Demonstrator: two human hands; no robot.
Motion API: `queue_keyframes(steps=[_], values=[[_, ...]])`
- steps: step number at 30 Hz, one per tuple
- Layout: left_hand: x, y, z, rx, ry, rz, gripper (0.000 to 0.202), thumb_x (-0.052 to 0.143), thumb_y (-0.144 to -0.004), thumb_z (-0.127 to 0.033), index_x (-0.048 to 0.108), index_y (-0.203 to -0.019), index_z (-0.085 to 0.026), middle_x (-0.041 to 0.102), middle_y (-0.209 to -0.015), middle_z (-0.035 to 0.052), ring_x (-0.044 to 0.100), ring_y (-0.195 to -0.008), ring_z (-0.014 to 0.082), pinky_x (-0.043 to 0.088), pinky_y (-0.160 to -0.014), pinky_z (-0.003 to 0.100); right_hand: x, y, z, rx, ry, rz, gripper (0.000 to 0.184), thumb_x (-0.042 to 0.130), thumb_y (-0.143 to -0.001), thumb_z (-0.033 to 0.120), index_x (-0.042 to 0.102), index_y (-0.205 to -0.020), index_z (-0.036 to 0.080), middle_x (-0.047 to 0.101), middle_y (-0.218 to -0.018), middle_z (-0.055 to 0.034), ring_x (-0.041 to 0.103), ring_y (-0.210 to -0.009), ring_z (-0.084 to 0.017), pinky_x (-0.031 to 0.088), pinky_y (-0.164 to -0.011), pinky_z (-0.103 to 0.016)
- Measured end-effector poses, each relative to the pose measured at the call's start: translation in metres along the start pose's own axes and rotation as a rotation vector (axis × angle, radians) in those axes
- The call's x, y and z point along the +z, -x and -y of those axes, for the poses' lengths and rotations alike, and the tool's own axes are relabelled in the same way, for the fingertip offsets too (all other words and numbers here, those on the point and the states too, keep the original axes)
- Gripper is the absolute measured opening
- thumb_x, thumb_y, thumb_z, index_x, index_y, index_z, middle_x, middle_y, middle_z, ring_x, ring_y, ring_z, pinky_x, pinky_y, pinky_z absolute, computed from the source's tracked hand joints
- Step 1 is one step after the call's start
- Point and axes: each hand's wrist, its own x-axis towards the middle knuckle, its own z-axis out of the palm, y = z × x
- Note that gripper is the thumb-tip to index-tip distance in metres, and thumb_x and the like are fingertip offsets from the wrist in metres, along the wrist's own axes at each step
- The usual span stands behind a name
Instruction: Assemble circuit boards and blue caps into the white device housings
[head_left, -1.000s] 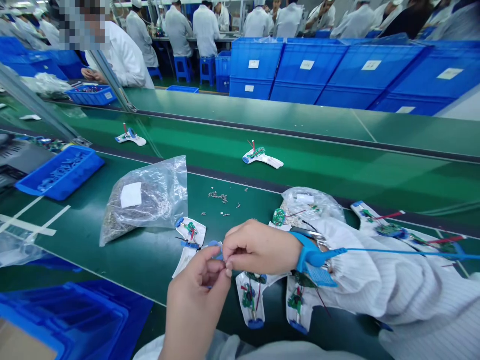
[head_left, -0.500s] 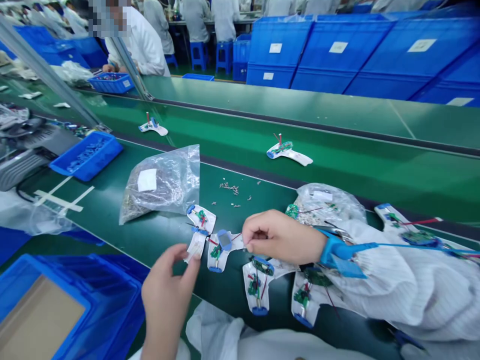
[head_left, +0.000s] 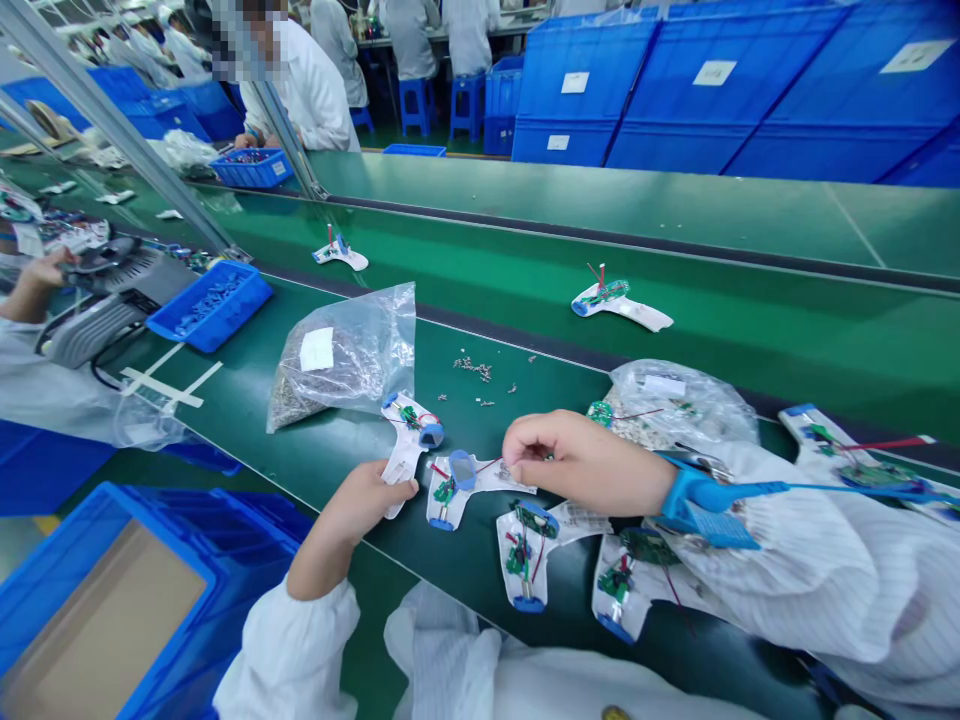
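My left hand (head_left: pixel 367 503) is closed on the handle of a white gun-shaped plastic housing (head_left: pixel 405 455), which carries a green circuit board, wires and blue end pieces. Beside it on the green bench lies a second such housing (head_left: pixel 448 490) with a round blue-grey piece on top. My right hand (head_left: pixel 577 465) is over that housing's handle, fingers pinched together; a thin red wire runs towards the fingertips, but what they hold is hidden. A blue wrist strap (head_left: pixel 705 500) circles my right wrist. Two more housings (head_left: pixel 525 555) (head_left: pixel 622 585) lie nearer my body, one partly under my right sleeve.
Beyond my hands are loose small screws (head_left: pixel 472 370), a bag of screws (head_left: pixel 330 355) and another clear bag (head_left: pixel 675 400). Housings (head_left: pixel 622 305) lie on the green belt. A blue parts tray (head_left: pixel 214 305) and a co-worker's hand (head_left: pixel 49 270) are left; a blue bin (head_left: pixel 202 600) stands below.
My left hand has closed on the nearest housing's handle, and that housing's blue end piece now faces right. The view has shifted left, bringing a co-worker's hand into sight. My right hand stays pinched.
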Motion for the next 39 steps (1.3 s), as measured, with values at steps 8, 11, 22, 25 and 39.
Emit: queue_keyframes(steps=[8,11,22,25,39], values=[[0.008,0.06,-0.063,0.187,0.441,0.083,0.014,0.055,-0.08,-0.03,0.053,-0.089,-0.019,0.061,-0.067,-0.0022,0.055,-0.063,0.0141,0.04,-0.059,0.025,0.012,0.001,0.05,-0.188,0.064,-0.175,0.015,0.054,-0.071,0.007,0.062,-0.063,0.016,0.053,-0.065,0.0013,0.047,-0.068,-0.011,0.035,-0.065,-0.023],[0.019,0.073,-0.089,0.24,0.41,0.031,0.01,0.049,-0.084,-0.022,0.051,-0.093,-0.021,0.059,-0.067,-0.0037,0.054,-0.064,0.0141,0.041,-0.062,0.025,0.01,0.009,0.053,-0.27,0.17,-0.282,0.014,0.056,-0.071,0.007,0.064,-0.063,0.016,0.053,-0.062,0.0008,0.044,-0.068,-0.012,0.032,-0.069,-0.027],[0.037,0.08,-0.115,0.379,0.355,-0.038,0.034,0.048,-0.081,-0.017,0.048,-0.115,-0.024,0.065,-0.09,0.0025,0.065,-0.071,0.0195,0.05,-0.061,0.028,-0.017,0.031,0.047,-0.3,0.362,-0.366,0.016,0.057,-0.074,0.01,0.067,-0.065,0.019,0.046,-0.06,0.0008,0.042,-0.064,-0.012,0.031,-0.065,-0.027],[0.04,0.079,-0.117,0.385,0.34,-0.055,0.035,0.047,-0.082,-0.017,0.048,-0.115,-0.025,0.066,-0.086,0.0012,0.066,-0.071,0.0194,0.05,-0.059,0.027,-0.019,0.032,0.048,-0.289,0.382,-0.355,0.016,0.057,-0.075,0.011,0.067,-0.066,0.019,0.047,-0.06,0.0006,0.042,-0.064,-0.012,0.031,-0.064,-0.026],[0.043,0.079,-0.12,0.286,0.408,0.038,0.032,0.048,-0.082,-0.021,0.046,-0.114,-0.028,0.065,-0.065,-0.0033,0.064,-0.063,0.0197,0.05,-0.058,0.028,-0.049,0.032,0.057,-0.209,0.244,-0.498,0.014,0.053,-0.077,0.01,0.057,-0.065,0.017,0.054,-0.065,0.0011,0.047,-0.058,-0.01,0.035,-0.054,-0.023]])
